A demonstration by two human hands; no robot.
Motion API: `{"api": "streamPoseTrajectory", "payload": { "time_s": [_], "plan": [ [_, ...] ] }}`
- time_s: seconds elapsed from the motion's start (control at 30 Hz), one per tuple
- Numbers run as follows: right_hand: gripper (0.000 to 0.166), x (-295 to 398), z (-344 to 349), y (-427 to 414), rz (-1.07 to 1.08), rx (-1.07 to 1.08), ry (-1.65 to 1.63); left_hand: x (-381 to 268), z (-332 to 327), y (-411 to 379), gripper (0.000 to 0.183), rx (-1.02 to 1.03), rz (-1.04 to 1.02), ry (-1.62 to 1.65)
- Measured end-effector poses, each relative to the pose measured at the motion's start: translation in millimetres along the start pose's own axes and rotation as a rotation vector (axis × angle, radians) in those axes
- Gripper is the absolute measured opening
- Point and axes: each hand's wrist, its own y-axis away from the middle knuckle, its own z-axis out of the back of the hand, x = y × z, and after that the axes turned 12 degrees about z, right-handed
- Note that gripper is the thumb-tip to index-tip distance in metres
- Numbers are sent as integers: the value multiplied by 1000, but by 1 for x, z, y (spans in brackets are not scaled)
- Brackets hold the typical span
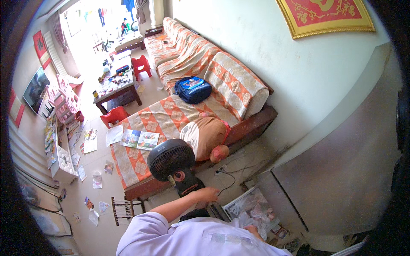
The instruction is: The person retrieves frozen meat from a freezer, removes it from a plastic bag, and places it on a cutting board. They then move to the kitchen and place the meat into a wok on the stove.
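My left hand (pixel 208 195) is stretched out beside the base of a black electric fan (pixel 173 160), near the front edge of a pulled-out drawer (pixel 235 202). Its fingers are partly hidden, so I cannot tell whether it grips the edge. The drawer holds clear plastic bags (pixel 253 216) with pinkish contents that look like meat. My right hand (pixel 254 231) is low in the view, partly covered by my shirt, against the plastic bags. Whether its fingers close on a bag is not visible. A large grey cabinet, probably a refrigerator (pixel 333 160), stands right of the drawer.
A sofa (pixel 166 118) with an orange-and-white cover carries a plush toy (pixel 208 136), a blue backpack (pixel 193 89) and an open picture book (pixel 140 139). A black cord (pixel 232 182) runs along the floor. Papers (pixel 97 180) and a small wooden stool (pixel 123 211) are at left.
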Motion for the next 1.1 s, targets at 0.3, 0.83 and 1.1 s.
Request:
{"api": "streamPoseTrajectory", "payload": {
  "time_s": [0.3, 0.83, 1.1],
  "plan": [
    [18, 37, 14, -18, -11, 59, 39, 18, 2, 11, 54, -1, 58, 16],
    [15, 88, -3, -31, -601, -313, -920, 31, 5, -19, 47, 126, -53, -77],
    [16, 1, -160, 10, -408, -511, -509, -27, -7, -66, 46, 348, -248, -226]
  ]
}}
